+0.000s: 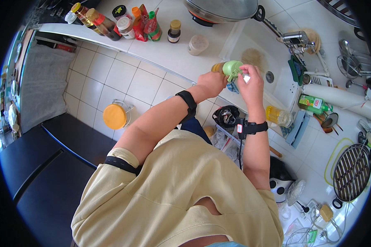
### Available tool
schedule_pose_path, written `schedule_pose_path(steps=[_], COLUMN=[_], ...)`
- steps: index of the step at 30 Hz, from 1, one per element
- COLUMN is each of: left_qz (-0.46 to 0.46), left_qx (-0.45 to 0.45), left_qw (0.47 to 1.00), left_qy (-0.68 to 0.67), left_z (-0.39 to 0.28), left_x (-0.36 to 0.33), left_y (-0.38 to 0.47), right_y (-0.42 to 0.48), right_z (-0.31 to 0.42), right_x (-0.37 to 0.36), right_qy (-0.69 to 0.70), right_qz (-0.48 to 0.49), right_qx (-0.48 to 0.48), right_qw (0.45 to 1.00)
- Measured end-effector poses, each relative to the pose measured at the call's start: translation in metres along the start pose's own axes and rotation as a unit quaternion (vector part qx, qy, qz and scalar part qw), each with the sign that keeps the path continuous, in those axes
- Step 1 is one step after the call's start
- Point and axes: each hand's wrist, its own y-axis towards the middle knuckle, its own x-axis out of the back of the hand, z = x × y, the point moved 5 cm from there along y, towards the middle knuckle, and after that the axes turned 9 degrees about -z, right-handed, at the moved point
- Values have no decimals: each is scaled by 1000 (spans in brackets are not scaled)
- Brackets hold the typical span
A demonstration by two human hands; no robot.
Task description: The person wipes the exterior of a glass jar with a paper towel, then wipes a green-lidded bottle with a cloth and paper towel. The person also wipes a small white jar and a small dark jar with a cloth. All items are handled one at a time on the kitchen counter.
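Note:
My left hand [212, 84] is closed around a container with a light-green lid [232, 68]. Behind the lid shows its amber-yellow body [217, 67], mostly covered by my fist. Close on the lid's right side is my right hand [251, 81], fingertips curled and pinching a small white piece [246, 78], perhaps tissue. Whether those fingertips also touch the lid is hard to tell. Both hands are over the front edge of a white sink [276, 92]. A blue patterned cloth [232, 87] lies just below the lid, partly hidden.
Sauce bottles [102, 23], a small dark bottle [174, 31] and a lidded jar [198, 45] line the counter. A large lidded pan [224, 10] stands behind. Right of the sink are a yellow jar [278, 116] and green soap bottle [313, 104]. A stool [114, 116] stands on the floor.

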Motion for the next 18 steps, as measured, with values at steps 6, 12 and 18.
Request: schedule_pose_path(steps=[6, 12, 18], left_qz=[5, 14, 6], left_qx=[5, 1, 3], left_qw=[1000, 1000, 1000], left_qy=[-4, -6, -5], left_z=[0, 1, 2], left_x=[3, 2, 1], left_y=[-1, 0, 1], right_y=[1, 3, 9], right_z=[8, 17, 19], right_x=[0, -8, -11], right_qy=[-65, -173, -201], right_qz=[-12, -1, 22], right_qx=[30, 42, 52], right_qw=[997, 984, 978])
